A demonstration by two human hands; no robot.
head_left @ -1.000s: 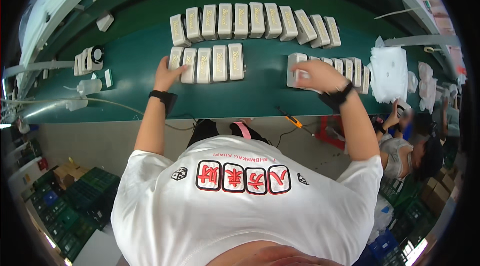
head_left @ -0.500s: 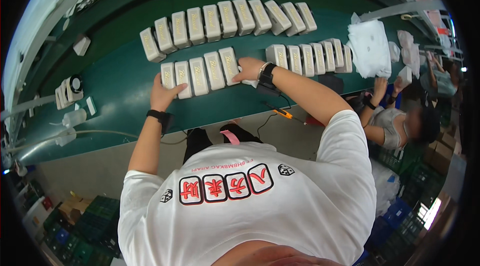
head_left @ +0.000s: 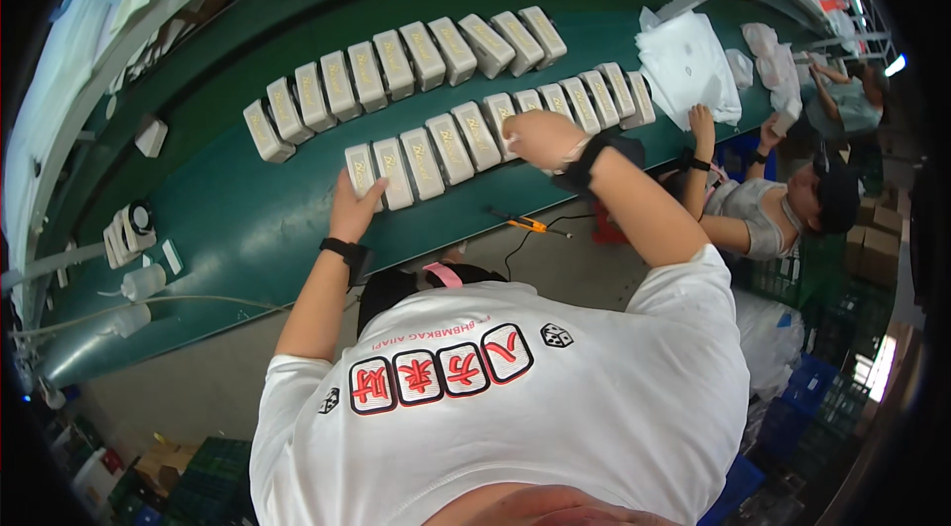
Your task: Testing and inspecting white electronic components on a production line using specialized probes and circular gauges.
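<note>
Cream cases with rounded corners and gold script stand side by side in a near row on the green table [head_left: 218, 229]. At the row's left end my left hand [head_left: 354, 206] is closed around the near end of the last case [head_left: 364, 169], thumb on one side and fingers on the other. My right hand [head_left: 543, 138] is curled against another cream case [head_left: 498, 118] farther right in the row, fingertips at its right edge; the hand partly hides the cases behind it. Both wrists wear black bands.
A second row of cream cases [head_left: 367, 75] curves behind. White sheets [head_left: 690, 70] are stacked at the right, where a co-worker's hand [head_left: 701, 120] reaches. A squeeze bottle [head_left: 144, 280] and small cases [head_left: 119, 237] lie left. An orange-handled tool [head_left: 530, 224] hangs by the front edge.
The view has shifted. The near row's left group now meets the right group, closing the gap. My right hand has moved from that gap onto the cases; my left stays at the row's left end.
</note>
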